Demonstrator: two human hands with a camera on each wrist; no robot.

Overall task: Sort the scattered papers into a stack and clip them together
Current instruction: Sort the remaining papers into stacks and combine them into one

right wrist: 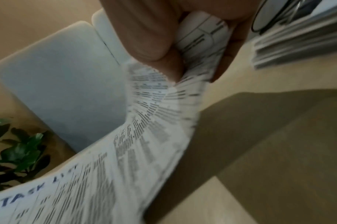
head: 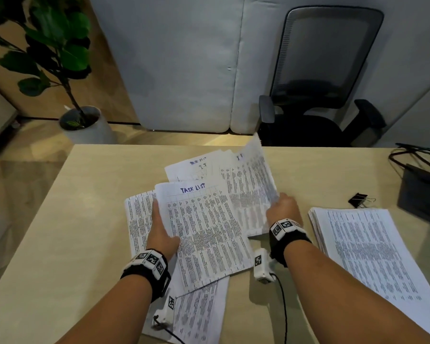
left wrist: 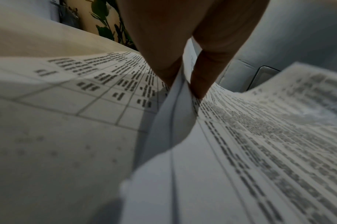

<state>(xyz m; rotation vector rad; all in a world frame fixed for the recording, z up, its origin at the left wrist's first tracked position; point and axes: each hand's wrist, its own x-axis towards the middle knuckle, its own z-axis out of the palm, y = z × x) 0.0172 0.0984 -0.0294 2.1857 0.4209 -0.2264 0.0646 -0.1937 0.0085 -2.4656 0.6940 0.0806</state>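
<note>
The left hand (head: 160, 229) pinches the left edge of the "TASK LIST" sheet (head: 209, 234), its fingers (left wrist: 202, 78) closed on the paper near the middle of the tabletop (head: 97, 219). The right hand (head: 282, 207) grips a second printed sheet (head: 248, 175), fingers curled tight enough to crumple its edge, so that its far corner stands up toward the tabletop's far edge. More loose papers (head: 139, 219) lie fanned beneath both sheets, and one reaches the near edge. A squared stack (head: 363, 249) sits at the right side, with the black binder clip (head: 358, 199) just beyond it. The risks, judged from here: the tight right grip may crease or tear its sheet, and lifting two sheets at once may drag the lower papers askew or push the nearest one off the near edge.
</note>
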